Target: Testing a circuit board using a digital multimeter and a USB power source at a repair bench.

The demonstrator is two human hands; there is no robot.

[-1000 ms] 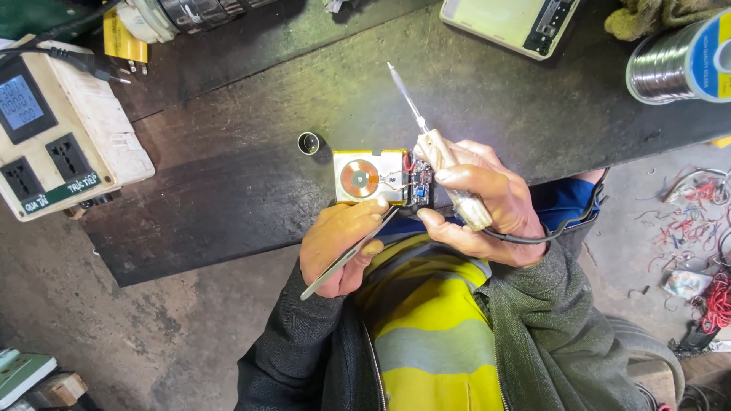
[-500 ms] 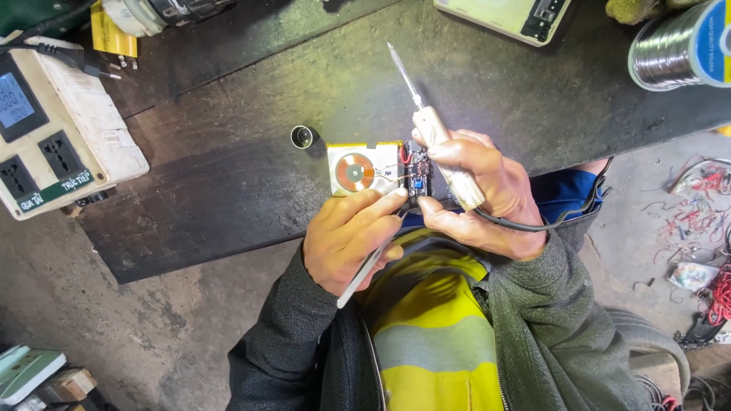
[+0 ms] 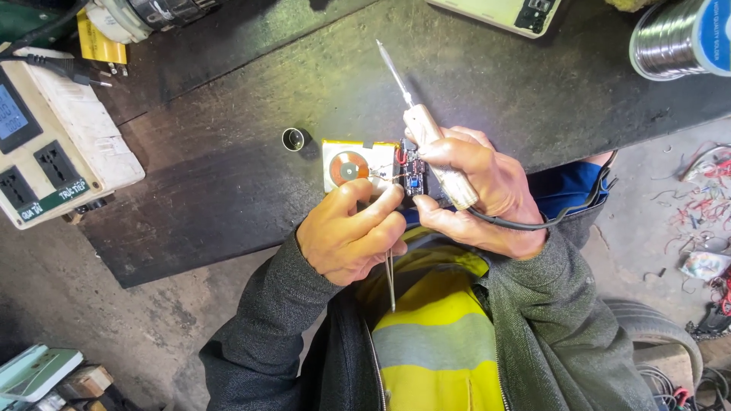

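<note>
A small white module with a round copper coil [image 3: 351,167] lies at the near edge of the dark bench [image 3: 228,190]. A little blue circuit board [image 3: 413,181] with thin red wires sits at its right end. My left hand [image 3: 352,232] is closed on metal tweezers [image 3: 390,278] that point back toward my chest, its fingertips at the board. My right hand [image 3: 476,190] grips a soldering iron [image 3: 421,125], tip aimed away across the bench, and pinches the board from the right. The iron's black cord [image 3: 533,222] loops off to the right.
A small round metal cap [image 3: 293,139] lies left of the module. A beige socket box with a display [image 3: 46,164] stands at the left edge. A spool of solder wire [image 3: 678,38] is at the top right, a pale device [image 3: 502,14] at the top. Wire scraps [image 3: 700,190] litter the floor.
My left hand has turned, swinging the tweezers from slanting down-left to pointing straight at my chest. Its fingers have closed in on the board. The iron stays in my right hand.
</note>
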